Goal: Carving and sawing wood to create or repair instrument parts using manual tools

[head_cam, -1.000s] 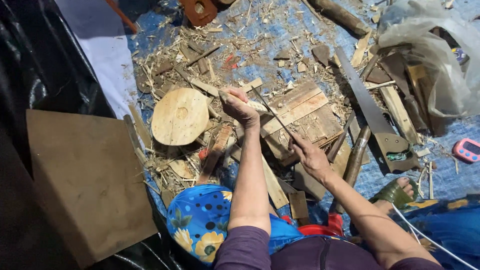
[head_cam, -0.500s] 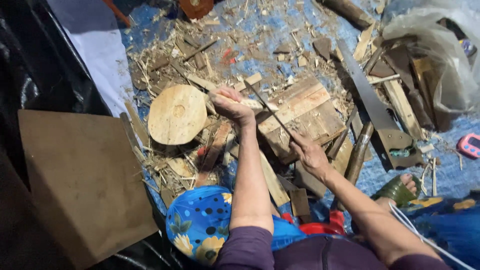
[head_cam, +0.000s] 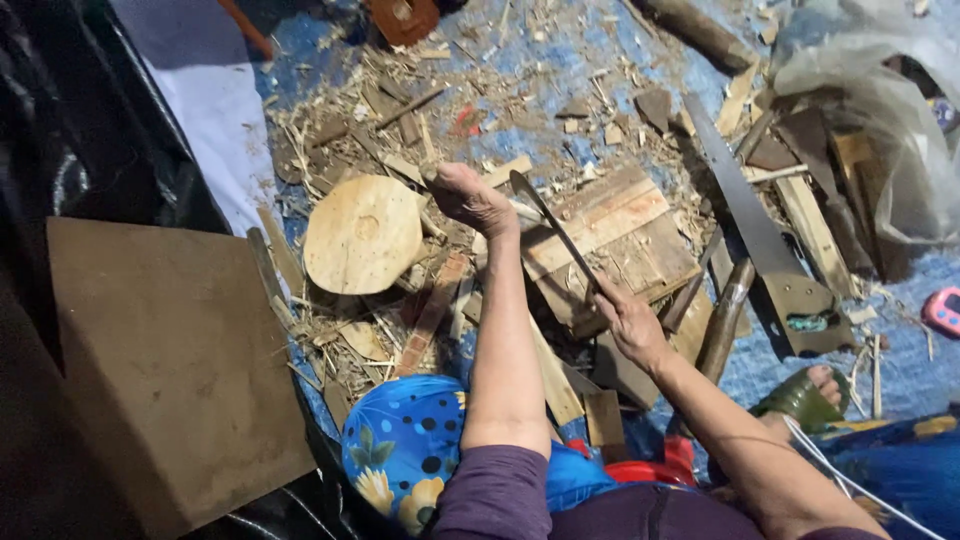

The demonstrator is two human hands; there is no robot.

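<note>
Dark matt metal blade (head_cam: 556, 232), rough pale wood round (head_cam: 363, 236), wooden board (head_cam: 607, 240).

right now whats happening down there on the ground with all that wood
A person seated low is working wood with a blade. The right hand grips the handle of a thin curved knife, its tip up by the left hand, which holds a pale wood strip over a block of boards. A round wooden disc lies beside, among shavings.

left hand (head_cam: 470, 197) fisted, right hand (head_cam: 627, 322) gripping
</note>
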